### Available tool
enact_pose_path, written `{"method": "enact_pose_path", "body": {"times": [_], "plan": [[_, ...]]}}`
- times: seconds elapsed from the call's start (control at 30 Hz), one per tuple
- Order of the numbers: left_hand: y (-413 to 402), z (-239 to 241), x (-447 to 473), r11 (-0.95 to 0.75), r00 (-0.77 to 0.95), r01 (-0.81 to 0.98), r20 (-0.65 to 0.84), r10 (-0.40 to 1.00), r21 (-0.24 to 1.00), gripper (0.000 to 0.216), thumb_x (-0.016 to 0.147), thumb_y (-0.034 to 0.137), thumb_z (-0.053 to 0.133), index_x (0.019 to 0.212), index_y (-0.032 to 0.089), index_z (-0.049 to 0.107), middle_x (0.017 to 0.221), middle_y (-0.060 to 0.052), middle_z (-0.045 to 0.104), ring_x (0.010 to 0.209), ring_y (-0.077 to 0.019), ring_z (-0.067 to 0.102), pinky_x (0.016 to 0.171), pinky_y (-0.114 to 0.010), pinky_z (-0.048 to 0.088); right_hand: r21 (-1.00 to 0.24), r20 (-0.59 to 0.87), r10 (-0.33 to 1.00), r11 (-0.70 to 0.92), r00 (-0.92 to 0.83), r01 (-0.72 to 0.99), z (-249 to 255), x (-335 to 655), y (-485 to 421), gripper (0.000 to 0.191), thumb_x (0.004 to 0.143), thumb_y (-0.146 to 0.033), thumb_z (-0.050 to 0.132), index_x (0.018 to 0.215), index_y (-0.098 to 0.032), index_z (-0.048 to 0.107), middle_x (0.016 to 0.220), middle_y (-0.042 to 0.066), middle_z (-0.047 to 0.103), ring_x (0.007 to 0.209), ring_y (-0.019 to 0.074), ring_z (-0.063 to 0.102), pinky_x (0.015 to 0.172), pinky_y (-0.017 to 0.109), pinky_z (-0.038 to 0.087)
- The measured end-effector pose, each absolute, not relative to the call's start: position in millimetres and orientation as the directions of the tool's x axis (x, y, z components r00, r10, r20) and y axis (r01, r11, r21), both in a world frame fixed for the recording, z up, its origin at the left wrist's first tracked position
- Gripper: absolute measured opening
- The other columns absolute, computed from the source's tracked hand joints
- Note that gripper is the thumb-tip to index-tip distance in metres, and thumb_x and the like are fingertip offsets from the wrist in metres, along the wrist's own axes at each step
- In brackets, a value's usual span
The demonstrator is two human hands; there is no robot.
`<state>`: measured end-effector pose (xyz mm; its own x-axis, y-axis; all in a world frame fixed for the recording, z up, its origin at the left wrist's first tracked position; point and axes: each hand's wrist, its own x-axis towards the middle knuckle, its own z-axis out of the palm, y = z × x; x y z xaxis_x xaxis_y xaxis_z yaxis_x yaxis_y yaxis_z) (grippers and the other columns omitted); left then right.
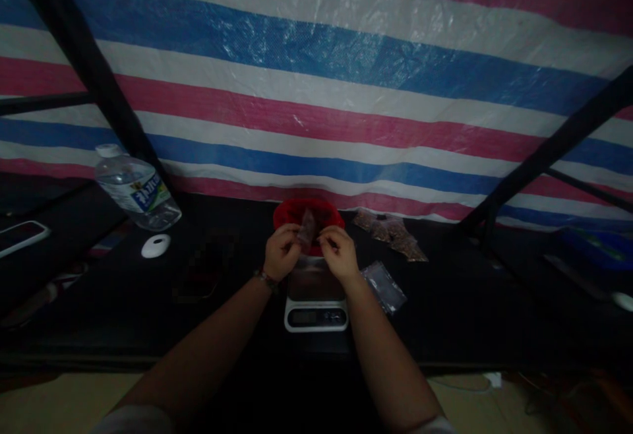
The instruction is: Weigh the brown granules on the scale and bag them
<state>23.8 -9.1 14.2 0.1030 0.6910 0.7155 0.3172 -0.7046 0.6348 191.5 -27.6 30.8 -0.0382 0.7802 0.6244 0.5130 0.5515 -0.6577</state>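
Observation:
My left hand (283, 250) pinches a small clear plastic bag (307, 226) by its side, and the bag stands up between my hands. Something dark shows inside it, too dim to name. My right hand (341, 250) has its fingers closed at the bag's right; what its fingertips hold is hard to make out. Behind the bag is a red container or bag (285, 213) with an open top. Under my wrists lies a white kitchen scale (316, 318) with a metal plate; its display is unreadable.
Several filled small bags (390, 231) lie right of the red container. Flat clear bags (386, 287) lie beside my right forearm. At left are a large water bottle (141, 190), a white rounded object (155, 245) and a phone (22, 237). A striped sheet (316, 117) hangs behind the black table.

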Motion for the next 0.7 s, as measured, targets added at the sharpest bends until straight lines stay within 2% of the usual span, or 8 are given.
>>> {"method": "enact_pose_path", "body": {"times": [0.07,0.13,0.23,0.33,0.4,0.5,0.6,0.7], "plan": [[-8.0,13.8,22.1,-0.687,0.067,0.296,0.703,0.708,0.664,0.019,0.073,0.015,0.049,0.055,0.017,0.055,0.092,-0.007,0.068,0.083,-0.0171,0.062,0.073,-0.03,0.048,-0.714,0.619,0.785,0.546,0.031,0.438,28.0,191.9,-23.8,0.017,0.077,-0.021,0.055,0.091,-0.021,0.066,0.105,0.007,0.062,0.102,0.0201,0.056,0.09,0.035,0.045],[-7.8,13.1,21.3,-0.677,0.057,0.27,0.69,0.722,0.685,0.022,0.074,0.016,0.05,0.053,0.017,0.052,0.091,-0.006,0.069,0.082,-0.017,0.063,0.072,-0.03,0.049,-0.796,0.554,0.827,0.492,0.097,0.352,23.3,192.3,-19.5,0.037,0.075,-0.023,0.059,0.112,-0.024,0.06,0.123,0.008,0.055,0.113,0.0219,0.051,0.097,0.039,0.042],[-7.5,12.1,22.0,-0.647,0.05,0.203,0.652,0.756,0.735,0.025,0.077,0.021,0.051,0.052,0.017,0.05,0.086,-0.007,0.07,0.076,-0.0157,0.063,0.07,-0.028,0.049,-0.922,0.379,0.923,0.372,0.064,0.105,16.6,192.3,-15.0,0.053,0.073,-0.027,0.062,0.125,-0.025,0.05,0.126,0.008,0.055,0.113,0.0219,0.054,0.096,0.039,0.043],[-4.4,11.2,23.6,-0.56,-0.011,0.098,0.563,0.826,0.823,0.027,0.079,0.026,0.052,0.054,0.016,0.048,0.081,-0.007,0.068,0.071,-0.0143,0.061,0.065,-0.026,0.048,-0.97,0.216,0.974,0.206,-0.067,-0.132,14.5,191.8,-14.7,0.052,0.07,-0.029,0.066,0.121,-0.024,0.053,0.107,0.006,0.065,0.1,0.0212,0.061,0.089,0.038,0.048],[-0.4,10.7,24.1,-0.503,-0.081,0.018,0.503,0.861,0.864,0.028,0.078,0.027,0.054,0.054,0.016,0.044,0.076,-0.005,0.066,0.067,-0.013,0.059,0.061,-0.024,0.047,-0.971,0.158,0.982,0.135,-0.106,-0.198,15.3,191.8,-15.4,0.05,0.066,-0.026,0.069,0.115,-0.024,0.057,0.101,0.005,0.068,0.093,0.0203,0.063,0.085,0.036,0.049],[6.0,10.4,23.2,-0.47,-0.199,-0.052,0.452,0.87,0.881,0.026,0.074,0.026,0.059,0.056,0.017,0.043,0.072,-0.002,0.061,0.063,-0.0107,0.055,0.058,-0.022,0.045,-0.966,0.148,0.986,0.128,-0.075,-0.225,17.2,193.0,-15.4,0.045,0.063,-0.023,0.072,0.107,-0.022,0.061,0.098,0.004,0.069,0.09,0.0189,0.063,0.082,0.033,0.05],[8.8,10.1,21.7,-0.479,-0.293,-0.02,0.453,0.842,0.878,0.012,0.074,0.026,0.061,0.07,0.017,0.054,0.074,0.0,0.06,0.066,-0.0106,0.055,0.062,-0.022,0.046,-0.966,0.138,0.99,0.137,0.008,-0.222,19.1,194.6,-14.5,0.039,0.064,-0.027,0.071,0.102,-0.021,0.062,0.094,0.004,0.068,0.086,0.0184,0.063,0.073,0.03,0.052],[8.2,8.3,22.0,-0.463,-0.227,0.038,0.459,0.859,0.885,0.013,0.077,0.029,0.059,0.082,0.017,0.061,0.078,-0.002,0.062,0.072,-0.0125,0.059,0.068,-0.024,0.048,-0.974,0.108,0.992,0.119,0.065,-0.191,20.5,195.6,-14.6,0.041,0.064,-0.03,0.071,0.102,-0.021,0.061,0.093,0.004,0.068,0.081,0.0179,0.063,0.061,0.025,0.051]]}}
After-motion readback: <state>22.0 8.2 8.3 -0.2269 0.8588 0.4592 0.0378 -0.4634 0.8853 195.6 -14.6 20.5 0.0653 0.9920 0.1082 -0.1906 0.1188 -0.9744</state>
